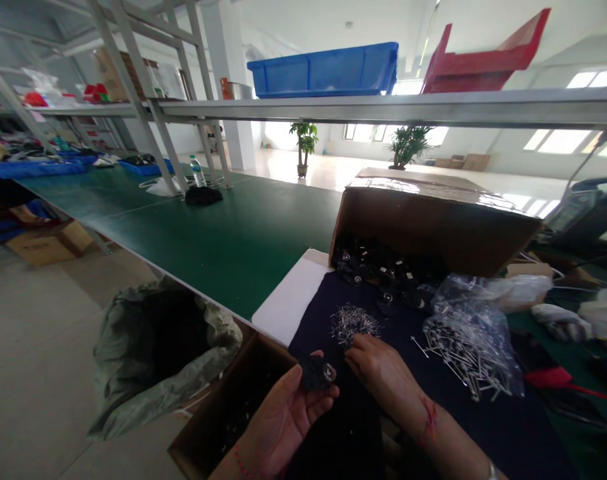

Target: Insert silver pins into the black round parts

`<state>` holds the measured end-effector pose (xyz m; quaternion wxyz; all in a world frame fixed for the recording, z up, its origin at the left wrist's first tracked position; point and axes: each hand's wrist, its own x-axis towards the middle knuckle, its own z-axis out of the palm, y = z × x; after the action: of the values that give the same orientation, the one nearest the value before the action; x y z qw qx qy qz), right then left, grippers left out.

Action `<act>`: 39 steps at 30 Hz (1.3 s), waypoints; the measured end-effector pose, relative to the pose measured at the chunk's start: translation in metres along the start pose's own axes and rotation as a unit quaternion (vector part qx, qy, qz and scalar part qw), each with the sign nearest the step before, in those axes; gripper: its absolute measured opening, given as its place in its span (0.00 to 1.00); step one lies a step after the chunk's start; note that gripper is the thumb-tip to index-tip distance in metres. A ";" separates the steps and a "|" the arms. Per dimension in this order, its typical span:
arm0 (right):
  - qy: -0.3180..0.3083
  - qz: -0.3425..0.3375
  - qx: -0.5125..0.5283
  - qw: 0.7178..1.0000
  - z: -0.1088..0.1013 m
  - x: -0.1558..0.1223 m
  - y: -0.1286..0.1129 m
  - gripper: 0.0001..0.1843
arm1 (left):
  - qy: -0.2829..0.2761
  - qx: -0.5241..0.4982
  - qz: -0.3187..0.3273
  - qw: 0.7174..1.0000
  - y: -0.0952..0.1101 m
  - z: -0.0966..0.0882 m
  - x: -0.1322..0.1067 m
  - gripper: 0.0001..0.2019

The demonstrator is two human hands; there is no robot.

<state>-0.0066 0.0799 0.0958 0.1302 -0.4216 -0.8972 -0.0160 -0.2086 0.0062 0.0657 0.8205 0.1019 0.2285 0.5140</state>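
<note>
Left hand (288, 413) fingers curled around small round black plastic part (317, 373), right hand (378, 367) fingers closed, pinching at heap of thin silver metal pins (354, 323) on dark cloth-covered bench (508, 427)

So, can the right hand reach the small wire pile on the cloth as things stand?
Probably yes: the right hand lies just beside the wire pile, pointing toward it, with nothing between them.

Head view, forward-down, close over left hand (283, 410) and right hand (380, 370)
</note>
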 end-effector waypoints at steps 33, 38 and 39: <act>0.076 0.002 0.280 0.957 -0.053 -0.035 -0.033 0.09 | -0.044 0.046 -0.008 0.998 -0.023 0.013 0.010 0.17; 0.112 -0.049 0.171 0.978 -0.056 -0.042 -0.041 0.11 | -0.074 0.066 -0.010 0.995 -0.028 0.022 0.009 0.16; 0.117 -0.056 0.156 0.979 -0.055 -0.043 -0.040 0.11 | -0.073 0.073 -0.013 0.995 -0.028 0.023 0.008 0.17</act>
<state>0.0012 0.0142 0.1419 0.2978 -0.3403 -0.8893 0.0678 -0.1724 0.0025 0.0728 0.8322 0.1961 0.2064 0.4759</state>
